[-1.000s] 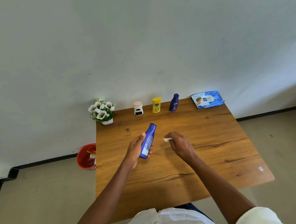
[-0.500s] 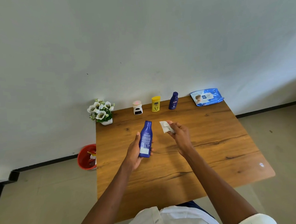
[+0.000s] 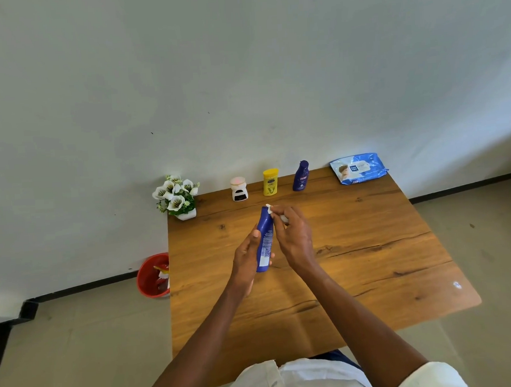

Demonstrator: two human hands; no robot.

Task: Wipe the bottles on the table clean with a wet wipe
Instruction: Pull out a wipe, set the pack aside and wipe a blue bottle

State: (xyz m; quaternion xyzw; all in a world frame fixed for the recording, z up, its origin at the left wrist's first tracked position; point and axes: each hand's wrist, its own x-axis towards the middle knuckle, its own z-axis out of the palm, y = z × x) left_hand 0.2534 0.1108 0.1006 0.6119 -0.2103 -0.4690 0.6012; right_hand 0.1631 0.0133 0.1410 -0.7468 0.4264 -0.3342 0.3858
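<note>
My left hand (image 3: 246,261) grips the lower part of a tall blue bottle (image 3: 265,237), held above the wooden table (image 3: 371,246) with its cap pointing away from me. My right hand (image 3: 292,236) pinches a small white wet wipe (image 3: 269,209) and presses it against the bottle's top end. Along the far edge stand a white bottle with a pink cap (image 3: 238,189), a yellow bottle (image 3: 270,182) and a small dark blue bottle (image 3: 300,176).
A blue pack of wet wipes (image 3: 358,168) lies at the far right corner. A white pot of artificial flowers (image 3: 177,196) stands at the far left corner. On the floor left of the table sits a red bin (image 3: 152,276). A wall rises right behind the table.
My right hand moved left with the wipe and now touches the blue bottle's top. My left hand turned the bottle more upright and closer to the right hand.
</note>
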